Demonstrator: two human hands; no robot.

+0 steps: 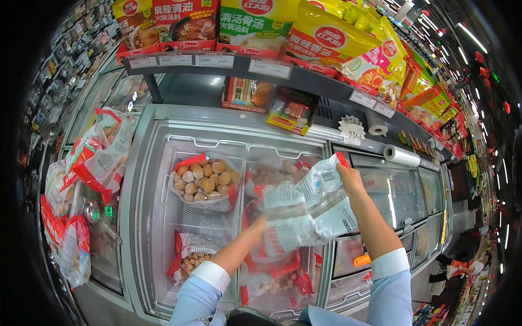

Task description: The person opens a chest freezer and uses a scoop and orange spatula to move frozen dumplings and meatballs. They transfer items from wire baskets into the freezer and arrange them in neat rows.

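Observation:
My right hand [349, 179] grips the top right corner of a clear plastic food bag [326, 203] with red edges and printing. At the bag's left side is my left hand [259, 228], blurred, its fingers partly hidden by the plastic. Both hands are above the right wire basket of an open chest freezer [140, 203]. In the left basket, a bag of round brown frozen balls [206, 179] lies at the back and a bag of small frozen cubes [193, 261] near the front. More red-edged bags [281, 281] lie beneath my hands.
Several bags of frozen food [102, 150] are piled on the freezer lid at left. A shelf edge [261, 67] with seasoning packets overhangs the back. Rolls of plastic bags [401, 155] stand behind glass lids [391, 191] at right. A person [465, 267] is farther off at right.

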